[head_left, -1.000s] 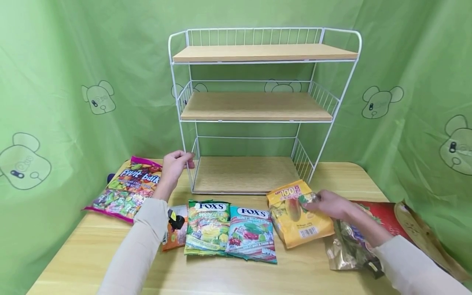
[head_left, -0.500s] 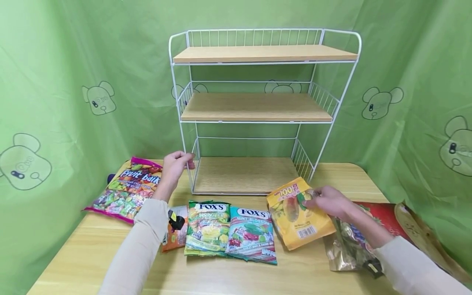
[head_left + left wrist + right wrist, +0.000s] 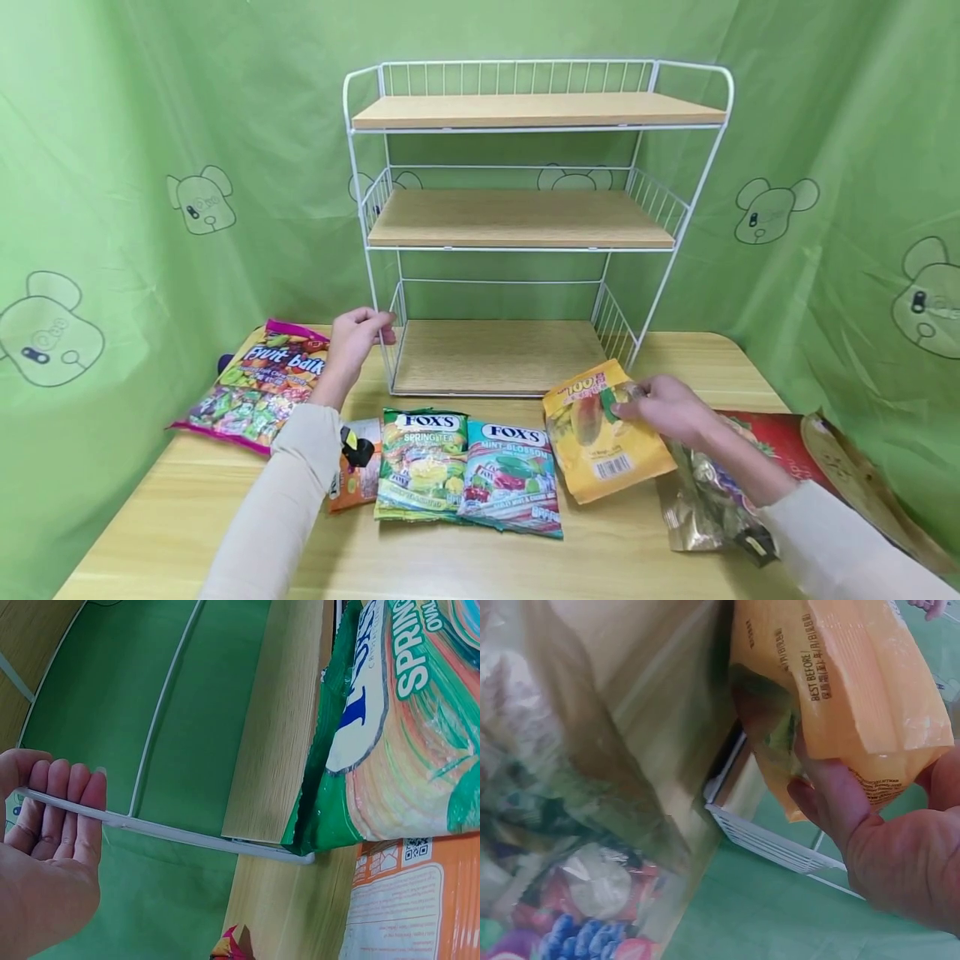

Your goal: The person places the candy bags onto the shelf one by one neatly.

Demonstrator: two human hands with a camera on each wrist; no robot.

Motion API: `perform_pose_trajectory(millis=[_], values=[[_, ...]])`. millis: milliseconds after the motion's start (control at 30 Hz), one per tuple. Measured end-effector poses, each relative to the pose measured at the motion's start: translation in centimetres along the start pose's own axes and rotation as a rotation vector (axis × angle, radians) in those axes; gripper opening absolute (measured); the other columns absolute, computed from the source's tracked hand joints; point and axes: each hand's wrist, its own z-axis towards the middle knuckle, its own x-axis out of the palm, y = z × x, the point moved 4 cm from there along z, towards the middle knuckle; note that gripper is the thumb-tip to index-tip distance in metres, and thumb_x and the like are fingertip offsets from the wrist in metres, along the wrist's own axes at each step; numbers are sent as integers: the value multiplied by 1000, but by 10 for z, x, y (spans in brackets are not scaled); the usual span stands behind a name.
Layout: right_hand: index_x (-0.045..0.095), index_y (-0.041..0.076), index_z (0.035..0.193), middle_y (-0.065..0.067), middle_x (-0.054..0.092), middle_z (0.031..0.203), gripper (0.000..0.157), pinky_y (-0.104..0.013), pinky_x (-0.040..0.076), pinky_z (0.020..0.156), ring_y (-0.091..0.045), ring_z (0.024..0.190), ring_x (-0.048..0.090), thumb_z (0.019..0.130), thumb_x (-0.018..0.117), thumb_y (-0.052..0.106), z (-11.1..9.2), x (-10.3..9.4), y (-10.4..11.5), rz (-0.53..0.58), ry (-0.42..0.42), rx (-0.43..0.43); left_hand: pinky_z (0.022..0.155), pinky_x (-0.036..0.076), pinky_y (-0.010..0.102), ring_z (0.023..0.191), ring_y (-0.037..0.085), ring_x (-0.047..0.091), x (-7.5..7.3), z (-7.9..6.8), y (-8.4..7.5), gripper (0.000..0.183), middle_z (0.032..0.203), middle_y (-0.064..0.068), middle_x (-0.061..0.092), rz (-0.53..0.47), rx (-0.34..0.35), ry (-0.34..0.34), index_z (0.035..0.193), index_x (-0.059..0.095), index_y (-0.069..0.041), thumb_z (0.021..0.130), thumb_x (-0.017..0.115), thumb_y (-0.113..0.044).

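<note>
Gripping the white-framed 3-tier rack (image 3: pixel 521 218) at its 8 o'clock, the left hand (image 3: pixel 354 337) curls round the metal. The right hand (image 3: pixel 671 408) pinches the yellow Lot 100 mango bag (image 3: pixel 607 446), tilted at the rack's 5 o'clock. The Fox's Spring Tea bag (image 3: pixel 422 467) lies at 7 o'clock, the Fox's Mint Blossom bag (image 3: pixel 512 479) at 6.

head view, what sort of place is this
Probably a small staged recording booth, not a real shop or pantry: printed green cloth hangs behind and on both sides of a wooden table, which carries only a shelf rack and packaged snacks such as the yellow mango bag.
</note>
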Motion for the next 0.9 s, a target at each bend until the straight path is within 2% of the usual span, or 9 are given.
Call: perform_pose_trajectory(millis=[133,300,467,633,767,900], values=[[45,-19,131,-16,72,92,55,-40,64,67,-23,73,72,96,65,19,0,0,5,39,11,10,91,60,32,75,12,66,1,1,1,15,76,-2,68,-7,4,2,84,62,-5,95,66,-14],[43,-19,134,-17,72,93,59,-40,64,67,-23,73,72,95,65,20,0,-1,9,32,9,15,95,59,39,75,13,66,2,2,1,15,74,-4,68,-19,8,-2,83,62,-5,95,66,-13],[43,-19,134,-17,71,94,59,-39,64,68,-23,74,72,95,65,19,1,-1,11,24,2,19,94,59,37,75,12,66,0,3,2,15,73,-6,68,-14,0,0,83,62,-7,95,66,-14],[48,-17,127,-17,71,92,50,-39,64,66,-22,72,71,95,65,17,0,-2,12,17,-28,19,97,58,39,76,13,66,1,2,1,15,72,-6,67,-23,-26,8,84,62,-6,96,66,-13],[51,-15,122,-16,70,90,44,-38,63,64,-22,71,70,94,65,16,0,-4,13,9,-55,8,99,57,42,79,18,67,2,-4,-9,15,70,-6,66,-12,-38,16,84,61,-2,96,63,-10],[48,-17,128,-17,70,90,49,-38,63,64,-21,70,70,94,65,15,-2,-6,16,-3,-71,-9,98,57,40,81,21,68,2,-15,-22,15,72,-2,67,10,-38,20,85,61,0,97,62,-8]])
